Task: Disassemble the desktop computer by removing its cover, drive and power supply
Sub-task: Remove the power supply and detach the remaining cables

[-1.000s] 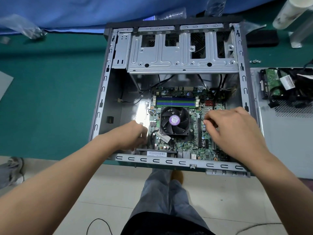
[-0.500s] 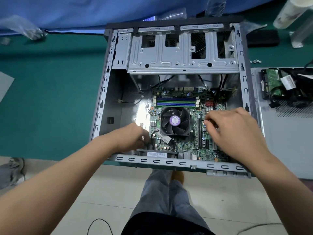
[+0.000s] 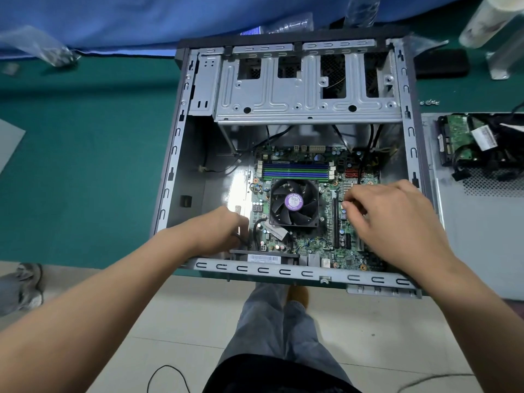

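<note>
The open desktop case lies on its side on the green table, cover off. Inside are the motherboard, its black CPU fan and an empty metal drive cage at the far end. My left hand is in the case at the board's near left corner, fingers curled round a black cable. My right hand hovers over the board's right side, fingertips bent down beside the long black slot; whatever they hold is hidden.
The removed grey side cover lies right of the case, with a hard drive and black cables on it. Loose screws sit behind it. A blue cloth runs along the back. My legs and the tiled floor are below.
My left hand has slid slightly toward me and to the right, along the board's left edge onto the black cable. My right hand has barely moved.
</note>
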`<control>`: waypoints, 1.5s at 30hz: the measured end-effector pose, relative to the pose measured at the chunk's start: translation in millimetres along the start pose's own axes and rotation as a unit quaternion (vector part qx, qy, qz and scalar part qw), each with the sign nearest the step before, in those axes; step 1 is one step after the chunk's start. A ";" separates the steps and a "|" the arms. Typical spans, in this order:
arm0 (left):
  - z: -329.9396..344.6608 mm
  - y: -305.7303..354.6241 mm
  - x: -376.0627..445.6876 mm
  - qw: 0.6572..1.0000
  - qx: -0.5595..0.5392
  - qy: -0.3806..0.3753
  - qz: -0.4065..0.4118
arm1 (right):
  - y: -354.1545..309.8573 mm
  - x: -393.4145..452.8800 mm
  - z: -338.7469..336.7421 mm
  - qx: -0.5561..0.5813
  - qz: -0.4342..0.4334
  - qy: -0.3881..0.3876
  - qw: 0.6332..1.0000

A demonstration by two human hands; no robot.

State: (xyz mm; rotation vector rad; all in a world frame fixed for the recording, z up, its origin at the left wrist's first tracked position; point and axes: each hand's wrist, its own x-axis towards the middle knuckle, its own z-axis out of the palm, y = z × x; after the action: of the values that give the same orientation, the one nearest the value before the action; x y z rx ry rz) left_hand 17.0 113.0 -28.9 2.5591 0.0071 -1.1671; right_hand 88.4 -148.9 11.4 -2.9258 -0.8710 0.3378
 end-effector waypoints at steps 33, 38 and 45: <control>-1.9 -4.4 8.8 0.997 0.072 -0.030 0.027 | 1.0 0.4 0.2 0.003 -0.002 -0.003 1.000; 1.4 -2.7 17.2 0.993 0.099 -0.045 0.033 | 0.9 0.1 1.2 0.001 -0.001 -0.001 1.000; 1.6 -2.5 18.3 0.992 0.117 -0.048 0.025 | 0.2 0.0 0.0 0.006 0.000 0.003 1.000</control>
State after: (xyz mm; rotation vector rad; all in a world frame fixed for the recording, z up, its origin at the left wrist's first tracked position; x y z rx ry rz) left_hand 27.7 112.5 -44.1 2.6814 -0.2275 -1.3415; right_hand 88.5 -149.1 11.3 -2.9148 -0.8666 0.3338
